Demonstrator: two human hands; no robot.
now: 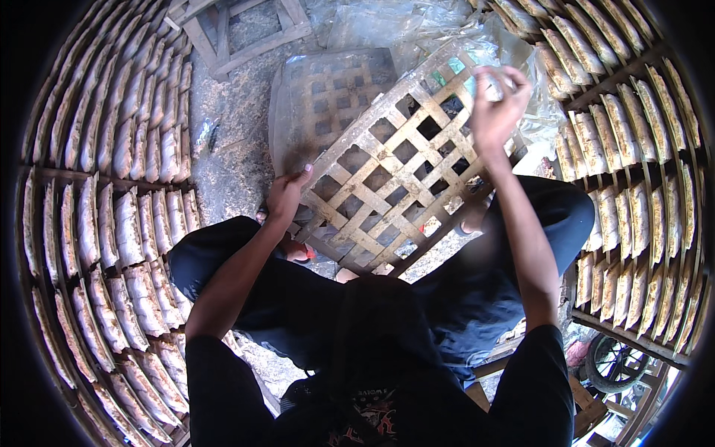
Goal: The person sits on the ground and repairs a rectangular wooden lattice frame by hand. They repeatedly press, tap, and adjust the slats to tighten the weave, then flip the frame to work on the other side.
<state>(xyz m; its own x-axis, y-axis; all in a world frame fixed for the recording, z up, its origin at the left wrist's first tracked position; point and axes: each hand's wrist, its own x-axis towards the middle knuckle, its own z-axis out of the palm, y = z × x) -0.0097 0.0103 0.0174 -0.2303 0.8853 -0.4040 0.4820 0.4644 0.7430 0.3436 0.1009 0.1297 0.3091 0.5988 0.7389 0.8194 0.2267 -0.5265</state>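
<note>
A woven bamboo lattice panel (395, 160) with square holes lies tilted across my lap, its lower corner between my knees. My left hand (285, 195) grips its left edge, thumb on top and the other fingers hidden underneath. Over the panel's upper right end hovers my right hand (500, 112), slightly blurred by motion. Its fingers are loosely bent and apart, and I see nothing held in them. Behind the panel, a second lattice panel (328, 100) under a dull, hazy surface lies on the floor.
Racks with rows of pale, curved pieces stand close on the left (112, 223) and right (625, 186). A wooden stool-like frame (249, 33) is at the far left. Clear plastic sheeting (372, 26) is spread at the far side. A small wheel (617, 363) shows at lower right.
</note>
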